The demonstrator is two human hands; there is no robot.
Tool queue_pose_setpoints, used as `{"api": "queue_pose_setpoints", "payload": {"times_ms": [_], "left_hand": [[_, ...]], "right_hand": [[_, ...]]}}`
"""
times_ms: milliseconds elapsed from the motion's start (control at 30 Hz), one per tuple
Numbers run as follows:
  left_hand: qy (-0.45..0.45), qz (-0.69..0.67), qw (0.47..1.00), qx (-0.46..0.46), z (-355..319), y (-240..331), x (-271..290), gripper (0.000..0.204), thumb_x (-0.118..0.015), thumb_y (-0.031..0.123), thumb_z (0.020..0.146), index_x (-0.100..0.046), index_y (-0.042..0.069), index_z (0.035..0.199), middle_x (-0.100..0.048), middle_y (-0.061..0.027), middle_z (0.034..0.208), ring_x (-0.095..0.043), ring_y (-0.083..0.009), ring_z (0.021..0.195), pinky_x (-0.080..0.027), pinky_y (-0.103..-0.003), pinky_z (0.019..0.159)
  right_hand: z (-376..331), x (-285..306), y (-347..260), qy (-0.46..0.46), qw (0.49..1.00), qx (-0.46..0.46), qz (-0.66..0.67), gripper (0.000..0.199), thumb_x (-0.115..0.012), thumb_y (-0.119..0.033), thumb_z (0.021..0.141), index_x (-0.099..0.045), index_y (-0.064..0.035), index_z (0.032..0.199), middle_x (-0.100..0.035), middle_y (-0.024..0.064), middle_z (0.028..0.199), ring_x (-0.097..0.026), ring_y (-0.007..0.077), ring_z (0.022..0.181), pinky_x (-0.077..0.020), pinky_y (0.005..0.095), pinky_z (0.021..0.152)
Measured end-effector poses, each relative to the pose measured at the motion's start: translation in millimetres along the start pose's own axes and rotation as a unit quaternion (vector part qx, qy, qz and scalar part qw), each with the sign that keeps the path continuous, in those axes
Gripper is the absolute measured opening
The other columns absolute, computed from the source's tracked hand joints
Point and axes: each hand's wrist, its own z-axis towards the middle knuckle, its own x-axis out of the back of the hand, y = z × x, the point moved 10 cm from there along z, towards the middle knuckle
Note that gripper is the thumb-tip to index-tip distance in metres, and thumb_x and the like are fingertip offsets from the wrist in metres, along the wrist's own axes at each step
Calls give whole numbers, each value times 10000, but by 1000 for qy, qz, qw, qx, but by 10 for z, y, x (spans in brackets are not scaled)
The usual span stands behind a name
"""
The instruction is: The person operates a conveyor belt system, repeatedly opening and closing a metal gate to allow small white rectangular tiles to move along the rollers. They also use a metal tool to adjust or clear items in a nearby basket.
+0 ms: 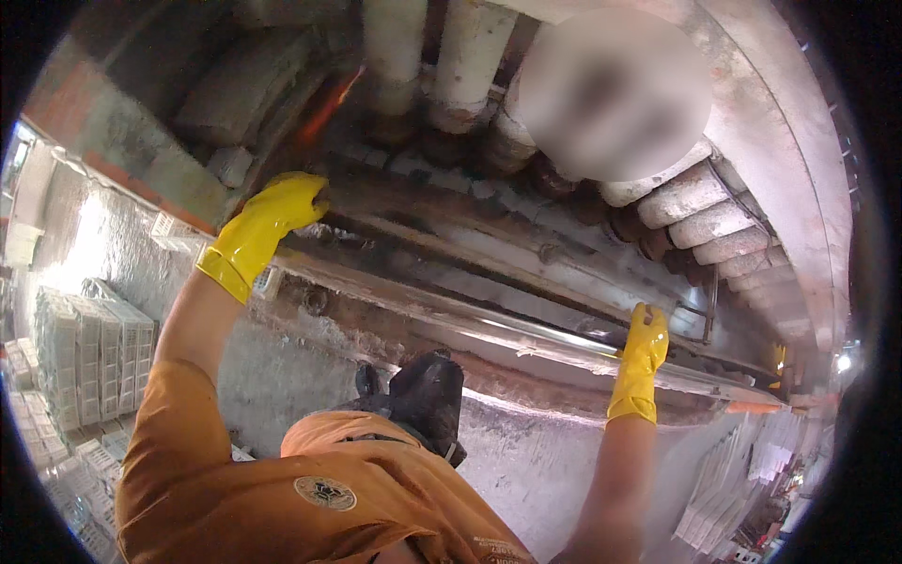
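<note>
From my end I see the bar point(442, 252) running across between the left hand point(299, 199) and the right hand point(647, 324), with pale cylinders point(691, 197) along its far side; both sets of fingers look curled, but I cannot tell whether either actually grips it. If the bar is slick, I judge the rubbery gloves point(240, 249) could slide and let one end of it tip. Should the cylinders turn, a hand straying beyond the bar could be caught.
</note>
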Motion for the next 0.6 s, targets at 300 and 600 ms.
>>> {"api": "queue_pose_setpoints", "payload": {"times_ms": [300,600], "left_hand": [[69,-35,996,35,164,-210,47,508,-747,294,890,-653,92,1346,-661,-205,1333,-596,-418,1248,-481,-485,1060],[80,-93,992,8,633,-325,24,482,-802,279,842,-705,28,1242,-712,-219,1214,-666,-392,1155,-520,-460,1013]], "right_hand": [[430,-163,-31,0,999,32,-20,464,-650,-474,966,-705,-84,1211,-742,140,1156,-708,327,1001,-544,418,882],[824,-277,-95,23,991,103,-86,519,-633,-522,950,-698,-108,1254,-744,164,1184,-706,359,1068,-537,440,918]]}}
